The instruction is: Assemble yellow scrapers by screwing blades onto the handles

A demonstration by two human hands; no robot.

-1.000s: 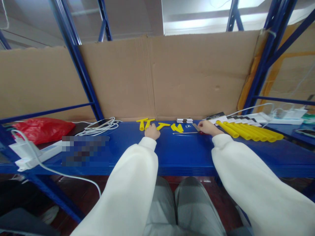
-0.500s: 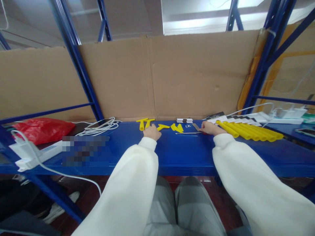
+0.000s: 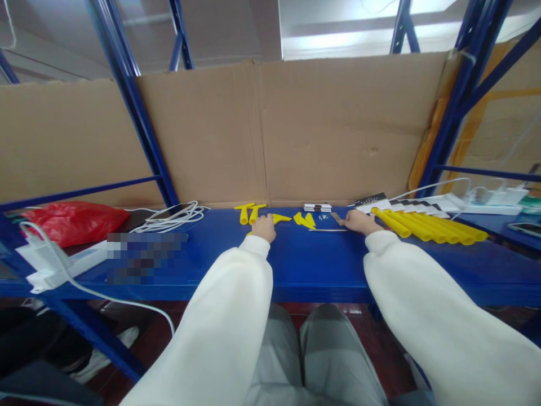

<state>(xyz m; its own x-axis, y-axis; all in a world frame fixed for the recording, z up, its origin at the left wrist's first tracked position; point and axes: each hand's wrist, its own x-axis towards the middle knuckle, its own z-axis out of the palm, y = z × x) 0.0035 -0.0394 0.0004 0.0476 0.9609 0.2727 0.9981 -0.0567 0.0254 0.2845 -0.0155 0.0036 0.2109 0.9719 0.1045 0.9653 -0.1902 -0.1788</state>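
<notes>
My left hand [image 3: 264, 228] is closed over a yellow T-shaped plastic piece [image 3: 281, 218], whose end sticks out to the right of the fingers. Two more yellow T-shaped pieces [image 3: 254, 215] stand just behind that hand. My right hand [image 3: 362, 222] has its fingers pinched at the right end of a thin metal rod [image 3: 328, 230]; the end in the hand is hidden. Beside its fingertips lies a flat grey strip [image 3: 337, 218]. Between the hands are small flat yellow pieces [image 3: 304, 220] and tiny white parts [image 3: 323, 217].
Several yellow tubes [image 3: 426, 226] lie in a row at right, near white and black cards [image 3: 372, 201]. A small white stack [image 3: 318, 207] sits by the cardboard wall [image 3: 338, 129]. At left are a white cable coil [image 3: 186, 215], a power strip [image 3: 84, 260] and a red bag [image 3: 76, 223].
My left hand has moved slightly right and down, onto the yellow T-shaped piece beside it. The metal rod has shifted right with my right hand's fingers.
</notes>
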